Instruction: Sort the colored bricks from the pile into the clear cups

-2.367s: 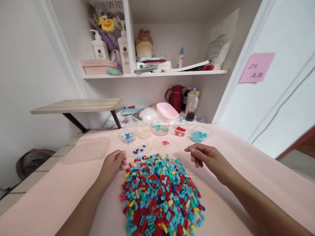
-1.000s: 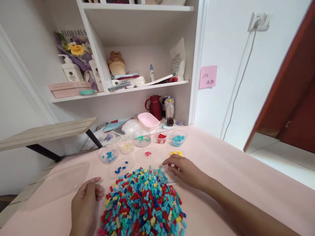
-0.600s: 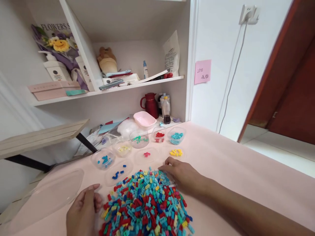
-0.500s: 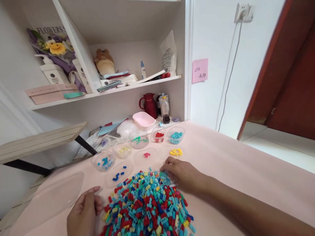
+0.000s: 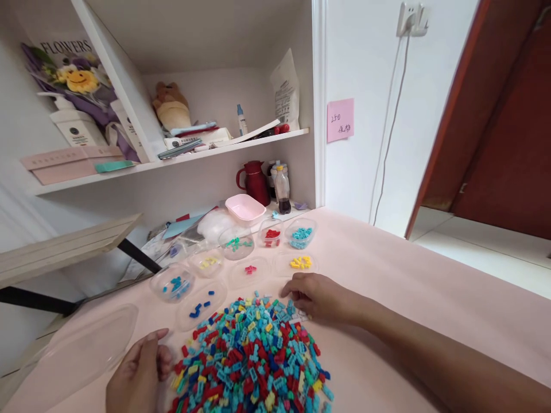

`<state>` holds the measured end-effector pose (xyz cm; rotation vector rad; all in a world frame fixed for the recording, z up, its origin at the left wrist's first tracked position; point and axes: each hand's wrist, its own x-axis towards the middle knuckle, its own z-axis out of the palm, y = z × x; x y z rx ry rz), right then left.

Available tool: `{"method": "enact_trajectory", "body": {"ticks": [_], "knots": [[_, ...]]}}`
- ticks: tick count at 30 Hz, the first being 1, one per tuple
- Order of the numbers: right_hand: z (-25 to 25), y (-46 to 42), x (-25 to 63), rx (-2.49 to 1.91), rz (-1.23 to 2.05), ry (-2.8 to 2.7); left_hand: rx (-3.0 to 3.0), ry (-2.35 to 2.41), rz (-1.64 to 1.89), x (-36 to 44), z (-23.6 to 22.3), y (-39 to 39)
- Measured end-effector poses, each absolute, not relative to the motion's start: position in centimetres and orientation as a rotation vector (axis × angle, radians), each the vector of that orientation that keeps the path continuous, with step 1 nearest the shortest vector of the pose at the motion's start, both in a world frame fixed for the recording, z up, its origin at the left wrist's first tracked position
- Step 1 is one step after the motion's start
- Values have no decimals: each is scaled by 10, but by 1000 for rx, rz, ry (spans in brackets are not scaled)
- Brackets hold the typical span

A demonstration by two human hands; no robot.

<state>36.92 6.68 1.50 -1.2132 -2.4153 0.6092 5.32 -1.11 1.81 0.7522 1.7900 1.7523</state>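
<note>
A heap of small toy building bricks (image 5: 253,355) in turquoise, red, blue, green and yellow spreads over the pink tabletop. My right hand (image 5: 316,298) reaches its upper right edge, fingers bent down at the bricks; whatever lies under the fingertips is hidden. Left of the heap, my left hand (image 5: 142,367) rests with its fingers curled and the thumb along the index finger; I cannot make out anything in it. Beyond the heap, clear containers hold sorted bricks: yellow bricks (image 5: 300,262), pink bricks (image 5: 250,269), dark blue bricks (image 5: 201,305) and turquoise bricks (image 5: 301,234).
A large clear lid (image 5: 90,344) lies at the left. Behind the containers stand a pink basin (image 5: 245,207), a dark red jug (image 5: 257,183) and a bottle (image 5: 283,192). A shelf (image 5: 232,143) overhangs the back; a wooden ledge (image 5: 69,241) juts in at left.
The whole view has shifted slightly, so things appear farther left. My right hand stays at the heap's edge, its fingers a little differently bent. My left hand keeps its pose.
</note>
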Motion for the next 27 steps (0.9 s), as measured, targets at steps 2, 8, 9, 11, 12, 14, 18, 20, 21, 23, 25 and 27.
{"method": "enact_trajectory", "body": {"ticks": [2,8,9,11,12,14,18,20,21,23,25,27], "knots": [[16,67,372,-1232,617,-2427,747,1788,1755,53,18,-11],[16,67,373,-1299,619,-2408,776,1806,1735,53,18,-13],[15,67,372,-1288,601,-2414,779,1804,1730,52,18,-13],[14,66,371,-1264,567,-2433,787,1796,1714,52,17,-12],[14,66,370,-1258,555,-2438,790,1791,1710,51,16,-12],[14,66,368,-1269,538,-2437,793,1783,1703,52,16,-11],[16,65,367,-1321,536,-2421,785,1785,1690,54,17,-12],[18,65,366,-1346,552,-2412,786,1788,1682,54,17,-12],[18,65,366,-1360,566,-2405,788,1786,1678,54,16,-13],[19,65,366,-1386,602,-2388,796,1774,1675,52,14,-13],[19,66,366,-1401,640,-2376,800,1764,1668,50,12,-13],[19,66,366,-1406,664,-2367,796,1765,1665,48,11,-13]]}}
